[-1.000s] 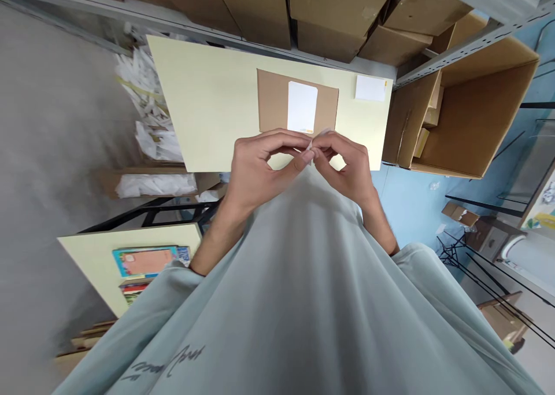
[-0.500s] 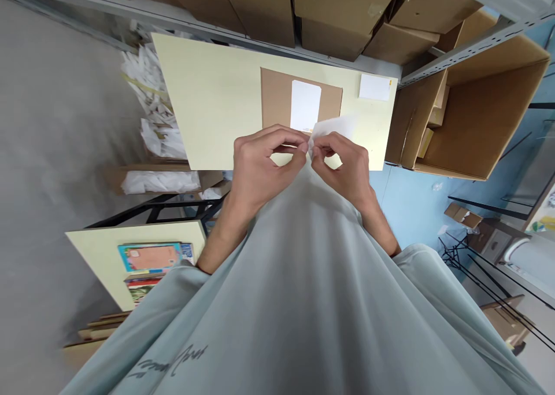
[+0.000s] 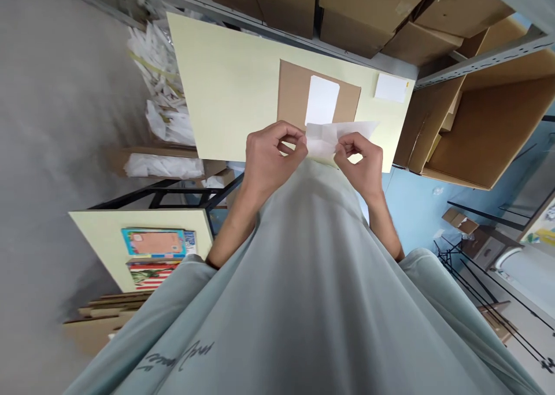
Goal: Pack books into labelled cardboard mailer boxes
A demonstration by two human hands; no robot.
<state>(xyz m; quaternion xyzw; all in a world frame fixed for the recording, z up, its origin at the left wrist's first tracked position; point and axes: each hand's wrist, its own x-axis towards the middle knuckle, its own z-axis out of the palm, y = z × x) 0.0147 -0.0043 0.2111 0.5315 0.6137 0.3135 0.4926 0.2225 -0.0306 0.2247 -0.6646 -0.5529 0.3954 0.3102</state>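
Observation:
A thin, translucent white sheet of paper point(image 3: 321, 139) stretches between my two hands in front of my body. My left hand point(image 3: 274, 157) pinches its left edge between thumb and fingers. On the other side, my right hand point(image 3: 363, 162) pinches the sheet lower down, and a corner sticks out beyond those fingers. Just past the sheet, a flat brown cardboard box point(image 3: 293, 91) lies on the pale yellow table point(image 3: 225, 88), with a blank white label point(image 3: 322, 99) on it. The sheet and my hands overlap the box's near edge in this view.
A small white stack of labels point(image 3: 390, 87) lies at the table's right end. An open carton point(image 3: 489, 135) stands to the right, and shelved boxes point(image 3: 359, 7) line the back. Books point(image 3: 156, 242) rest on a lower-left table. White bags point(image 3: 162, 88) are piled left.
My hands have moved apart, and the white sheet now spans between them. The whole view has shifted slightly, with the table and box appearing farther right.

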